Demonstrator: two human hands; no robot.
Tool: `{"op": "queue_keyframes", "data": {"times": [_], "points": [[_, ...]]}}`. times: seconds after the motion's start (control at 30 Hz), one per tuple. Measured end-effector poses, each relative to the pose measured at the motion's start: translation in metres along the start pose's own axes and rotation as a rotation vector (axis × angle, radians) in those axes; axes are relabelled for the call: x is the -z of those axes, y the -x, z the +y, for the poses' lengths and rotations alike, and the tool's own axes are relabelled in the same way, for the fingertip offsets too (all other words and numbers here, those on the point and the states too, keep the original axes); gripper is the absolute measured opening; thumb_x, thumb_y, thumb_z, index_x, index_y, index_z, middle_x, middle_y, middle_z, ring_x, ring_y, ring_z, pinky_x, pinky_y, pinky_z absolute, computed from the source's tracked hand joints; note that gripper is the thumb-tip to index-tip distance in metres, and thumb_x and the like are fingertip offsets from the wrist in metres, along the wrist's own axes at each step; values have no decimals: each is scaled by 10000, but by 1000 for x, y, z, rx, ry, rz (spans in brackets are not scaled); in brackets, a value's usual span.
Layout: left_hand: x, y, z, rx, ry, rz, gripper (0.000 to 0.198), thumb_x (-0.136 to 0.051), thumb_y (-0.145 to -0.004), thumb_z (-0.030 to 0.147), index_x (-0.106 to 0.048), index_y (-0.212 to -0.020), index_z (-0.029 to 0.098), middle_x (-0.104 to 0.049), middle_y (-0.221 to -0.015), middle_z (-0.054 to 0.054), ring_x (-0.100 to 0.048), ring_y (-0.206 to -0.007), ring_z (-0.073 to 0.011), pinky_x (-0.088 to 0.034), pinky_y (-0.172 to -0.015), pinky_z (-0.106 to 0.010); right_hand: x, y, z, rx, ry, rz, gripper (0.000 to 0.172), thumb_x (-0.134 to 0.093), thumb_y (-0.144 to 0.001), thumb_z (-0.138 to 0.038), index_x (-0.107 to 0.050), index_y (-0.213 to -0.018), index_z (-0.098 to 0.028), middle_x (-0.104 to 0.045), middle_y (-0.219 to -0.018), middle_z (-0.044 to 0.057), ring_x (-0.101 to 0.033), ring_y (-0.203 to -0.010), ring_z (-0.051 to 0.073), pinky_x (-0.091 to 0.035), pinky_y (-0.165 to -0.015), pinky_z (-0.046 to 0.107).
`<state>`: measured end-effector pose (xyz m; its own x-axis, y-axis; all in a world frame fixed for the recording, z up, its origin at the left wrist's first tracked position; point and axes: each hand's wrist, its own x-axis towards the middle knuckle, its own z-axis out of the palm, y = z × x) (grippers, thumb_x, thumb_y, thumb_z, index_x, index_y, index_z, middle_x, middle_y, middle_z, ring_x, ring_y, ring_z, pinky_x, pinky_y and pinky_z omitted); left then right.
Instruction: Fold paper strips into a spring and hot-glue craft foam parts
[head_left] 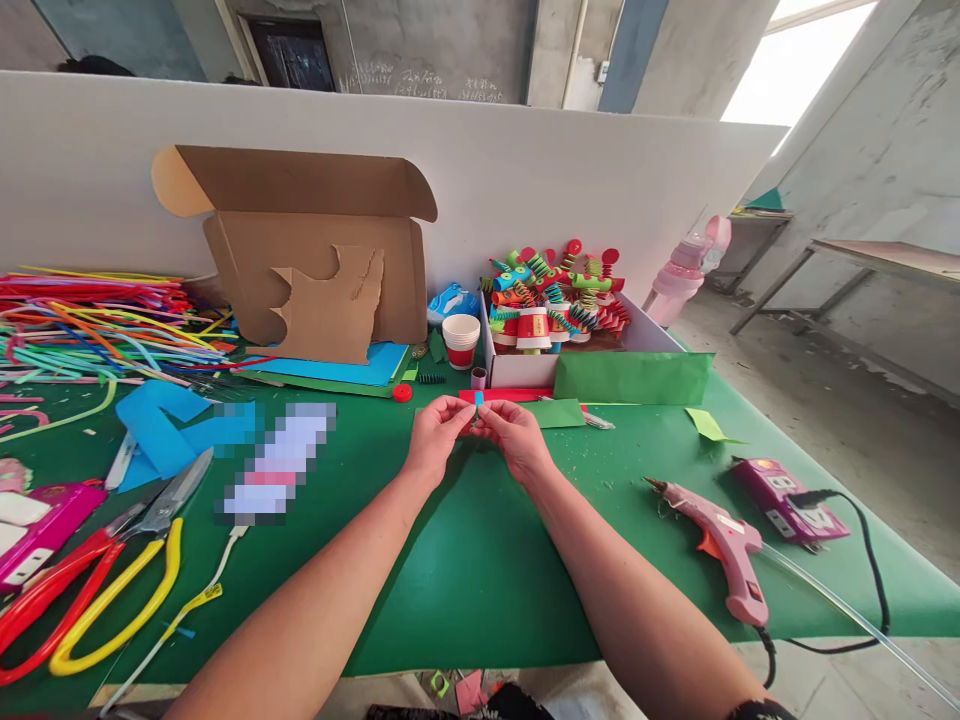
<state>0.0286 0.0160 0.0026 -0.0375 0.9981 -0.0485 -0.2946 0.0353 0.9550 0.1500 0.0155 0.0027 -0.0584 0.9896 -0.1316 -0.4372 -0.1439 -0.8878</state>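
My left hand [433, 436] and my right hand [514, 437] meet over the green table [480, 570], fingers pinched together on a small blue and red paper piece [478, 400]. A red paper strip [506, 395] lies just beyond the fingertips, partly hidden by them. A green paper sheet [559, 413] lies flat beside my right hand. Both forearms reach in from the near edge.
Pink glue gun [720, 545] and pink power strip [784, 495] at right. Scissors [105, 580] and pipe cleaners [90, 320] at left. Behind: open cardboard box [307, 250], paper cups [460, 340], white box of colourful paper crafts [559, 300], folded green sheet [634, 378], pink bottle [679, 275].
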Motion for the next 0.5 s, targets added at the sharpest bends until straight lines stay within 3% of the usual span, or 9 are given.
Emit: {"op": "queue_keyframes", "data": {"times": [0.13, 0.5], "points": [[-1, 1, 2, 50, 25, -45, 392, -845, -540, 435, -658, -726, 145, -687, -662, -25, -625, -607, -137, -524, -676, -302, 0, 0, 0, 32, -8, -11, 371, -887, -503, -418, -681, -690, -172, -661, -647, -1, -603, -599, 119, -540, -656, 287], [1, 0, 4, 40, -43, -7, 305, -832, -541, 378, -703, -697, 150, -686, -619, -22, -606, -585, -128, -484, -624, -266, -1, 1, -4, 47, 18, -11, 352, -887, -496, -406, -706, -691, -175, -681, -647, -4, -621, -596, 118, -546, -686, 296]]}}
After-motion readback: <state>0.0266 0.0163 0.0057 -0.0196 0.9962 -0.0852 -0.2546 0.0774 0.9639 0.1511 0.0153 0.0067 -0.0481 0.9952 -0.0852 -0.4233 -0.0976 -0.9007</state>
